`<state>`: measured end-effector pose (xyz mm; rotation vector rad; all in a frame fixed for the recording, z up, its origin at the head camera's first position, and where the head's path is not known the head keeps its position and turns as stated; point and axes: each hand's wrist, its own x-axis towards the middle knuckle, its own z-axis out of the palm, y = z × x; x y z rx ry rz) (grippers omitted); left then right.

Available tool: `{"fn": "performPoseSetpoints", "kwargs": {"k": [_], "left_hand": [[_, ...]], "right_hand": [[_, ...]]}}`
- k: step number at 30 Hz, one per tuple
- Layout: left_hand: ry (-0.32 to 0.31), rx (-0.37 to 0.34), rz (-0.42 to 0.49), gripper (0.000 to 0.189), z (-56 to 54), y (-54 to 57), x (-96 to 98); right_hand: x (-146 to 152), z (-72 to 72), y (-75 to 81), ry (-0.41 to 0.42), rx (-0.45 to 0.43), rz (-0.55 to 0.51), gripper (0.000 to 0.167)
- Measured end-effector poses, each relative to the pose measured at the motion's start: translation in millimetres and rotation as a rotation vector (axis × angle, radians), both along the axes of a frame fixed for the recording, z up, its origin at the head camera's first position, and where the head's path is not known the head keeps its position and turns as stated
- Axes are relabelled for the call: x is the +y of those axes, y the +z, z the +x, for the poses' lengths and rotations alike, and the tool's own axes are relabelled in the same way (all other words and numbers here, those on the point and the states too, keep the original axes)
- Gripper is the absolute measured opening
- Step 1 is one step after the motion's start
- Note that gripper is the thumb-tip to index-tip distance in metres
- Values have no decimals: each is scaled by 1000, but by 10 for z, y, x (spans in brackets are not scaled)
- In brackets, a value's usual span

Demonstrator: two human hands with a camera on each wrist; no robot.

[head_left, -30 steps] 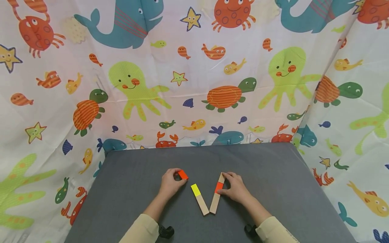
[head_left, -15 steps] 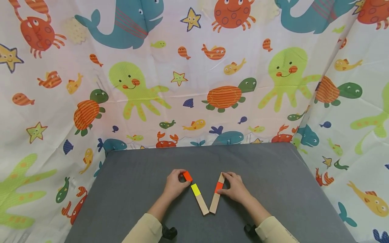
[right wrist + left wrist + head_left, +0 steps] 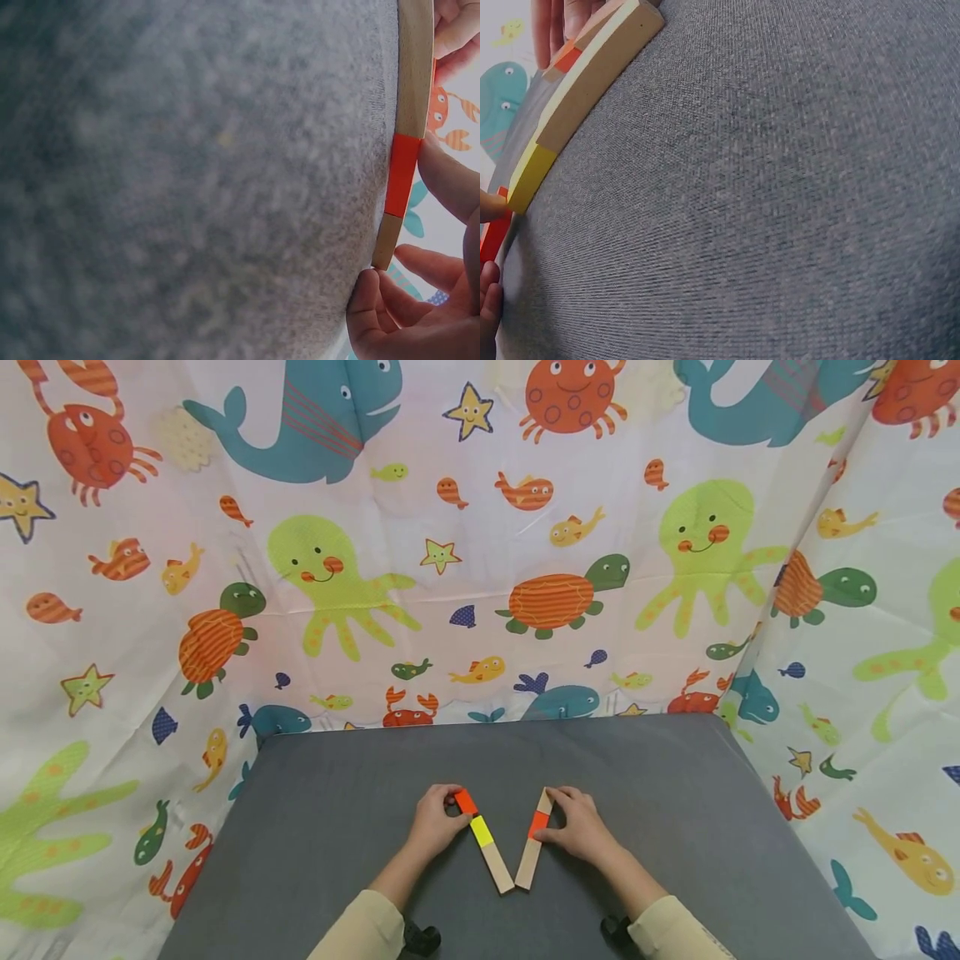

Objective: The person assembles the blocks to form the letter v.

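In the head view, my left hand (image 3: pixel 435 821) pinches a small orange-red block (image 3: pixel 465 802) between thumb and fingers. That block sits end to end with a yellow block (image 3: pixel 482 831), which continues into a longer plain wooden block (image 3: pixel 498 868). Opposite, my right hand (image 3: pixel 587 827) holds the top of a second slanting row: its thumb is against an orange-red block (image 3: pixel 403 172), its fingertips at the end of a short plain block (image 3: pixel 386 241). A long plain block (image 3: pixel 528 865) forms the lower part. Both rows nearly meet at the bottom, like a V.
The blocks lie on a grey cloth-covered table (image 3: pixel 637 760). Behind and beside it hangs a white curtain (image 3: pixel 480 585) printed with sea animals. Dark wrist straps (image 3: pixel 422 939) show below the pale sleeves (image 3: pixel 363 928).
My left hand has moved right and slightly down, bringing the orange-red block against the yellow block's upper end. My right hand has stayed on its row.
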<state>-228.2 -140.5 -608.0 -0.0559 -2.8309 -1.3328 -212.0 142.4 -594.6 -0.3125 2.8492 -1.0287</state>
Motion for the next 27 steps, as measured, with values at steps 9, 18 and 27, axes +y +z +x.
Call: {"fn": "performPoseSetpoints", "kwargs": {"k": [9,18,27], "left_hand": [[-10,3,-23,45,-13,-46,2],[-16,7,-60,37,-29,-19,29],[-30,-9,-59,37,-20,12,29]], "right_hand": [[10,-2,-4,-3,6,0,85],[16,-1,-26,-8,-1,9,84],[-4,-6,4,1,-8,0,85]]}}
